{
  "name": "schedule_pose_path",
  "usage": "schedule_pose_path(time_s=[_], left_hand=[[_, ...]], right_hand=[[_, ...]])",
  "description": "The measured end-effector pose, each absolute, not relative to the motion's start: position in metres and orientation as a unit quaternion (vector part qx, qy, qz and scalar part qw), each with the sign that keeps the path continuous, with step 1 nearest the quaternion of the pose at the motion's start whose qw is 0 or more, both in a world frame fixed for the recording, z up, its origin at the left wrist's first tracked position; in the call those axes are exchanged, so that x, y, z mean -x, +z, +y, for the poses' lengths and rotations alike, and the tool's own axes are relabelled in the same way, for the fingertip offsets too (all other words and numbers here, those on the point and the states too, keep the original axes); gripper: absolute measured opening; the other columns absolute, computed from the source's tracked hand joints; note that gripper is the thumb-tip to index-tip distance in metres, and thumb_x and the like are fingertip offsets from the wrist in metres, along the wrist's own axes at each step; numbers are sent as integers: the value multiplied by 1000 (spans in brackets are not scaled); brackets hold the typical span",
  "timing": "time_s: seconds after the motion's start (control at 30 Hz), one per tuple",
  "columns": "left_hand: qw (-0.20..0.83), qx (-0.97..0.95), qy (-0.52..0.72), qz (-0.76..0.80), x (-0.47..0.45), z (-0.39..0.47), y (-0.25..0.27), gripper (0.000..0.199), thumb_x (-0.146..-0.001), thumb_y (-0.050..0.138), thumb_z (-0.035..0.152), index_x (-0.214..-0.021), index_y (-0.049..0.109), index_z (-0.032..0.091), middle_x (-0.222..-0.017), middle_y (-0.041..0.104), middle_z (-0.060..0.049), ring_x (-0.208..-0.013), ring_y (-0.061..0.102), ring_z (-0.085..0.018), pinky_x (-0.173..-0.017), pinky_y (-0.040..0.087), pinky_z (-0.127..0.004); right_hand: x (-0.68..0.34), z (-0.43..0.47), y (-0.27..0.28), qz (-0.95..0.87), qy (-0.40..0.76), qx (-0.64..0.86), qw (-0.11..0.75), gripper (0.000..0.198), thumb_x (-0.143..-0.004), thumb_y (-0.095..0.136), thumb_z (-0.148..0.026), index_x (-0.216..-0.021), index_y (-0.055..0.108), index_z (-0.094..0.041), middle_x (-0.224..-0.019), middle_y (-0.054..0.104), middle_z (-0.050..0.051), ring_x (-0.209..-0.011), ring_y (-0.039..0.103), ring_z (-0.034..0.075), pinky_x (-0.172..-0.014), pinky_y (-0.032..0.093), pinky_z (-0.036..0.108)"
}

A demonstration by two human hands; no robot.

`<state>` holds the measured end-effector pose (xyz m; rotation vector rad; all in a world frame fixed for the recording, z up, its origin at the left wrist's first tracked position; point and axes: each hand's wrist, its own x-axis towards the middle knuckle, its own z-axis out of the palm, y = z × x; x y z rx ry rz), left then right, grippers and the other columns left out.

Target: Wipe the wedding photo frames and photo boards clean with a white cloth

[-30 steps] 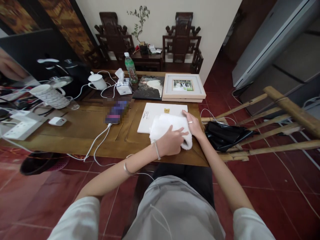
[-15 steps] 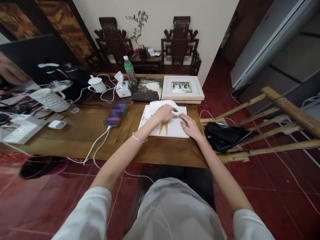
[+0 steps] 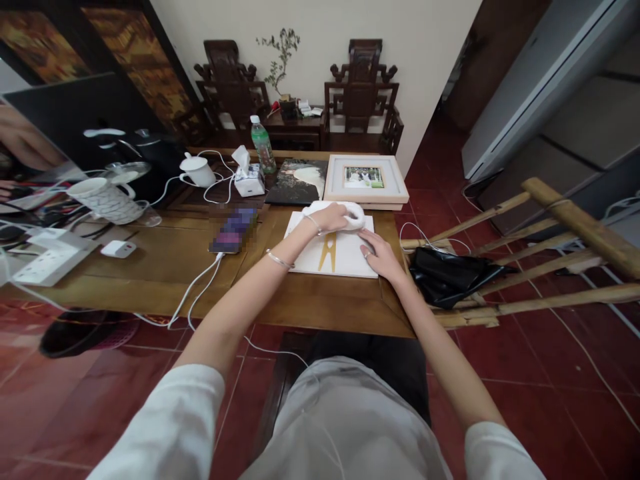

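- Far left of the left hand, a white power strip (image 3: 53,260) lies on the wooden table (image 3: 240,290).
- Nearer, though well left of that hand, are a patterned mug (image 3: 113,201) and, below it, a white charger (image 3: 119,249).
- Left of the hand and farther back sits a lidded white cup (image 3: 199,173).
- Between charger and left hand lies a phone (image 3: 233,230) with a cable attached.
- Beyond the hand, to its left, stand a tissue box (image 3: 249,181) and a green bottle (image 3: 263,147).
- The left hand (image 3: 331,219) has its fingers curled together, gripping a white cloth (image 3: 358,224).
- Under the cloth is a white board (image 3: 353,259), its gold marking (image 3: 333,255) just below the left hand.
- Straight beyond the hands rests a framed photo (image 3: 367,178).
- The right hand (image 3: 379,255) lies flat, fingers extended, on the board's right side.
- Right of it, a black bag (image 3: 445,275) rests on a bamboo chair (image 3: 580,223).
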<state>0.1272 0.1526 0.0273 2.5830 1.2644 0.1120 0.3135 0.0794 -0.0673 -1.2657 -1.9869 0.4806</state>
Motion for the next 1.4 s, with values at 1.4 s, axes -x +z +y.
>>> schedule_pose_path(time_s=[1.4], left_hand=[[123,-915,72,379,-4,14,1,40,-73,41,0,-91,71,19,-132,61,-3,-129,51,-20,-115,32,-41]], right_hand=[[-314,81,-73,-769,191,478,378,38,-85,51,-20,-119,67,-19,-133,61,10,-131,50,25,-114,36,47]])
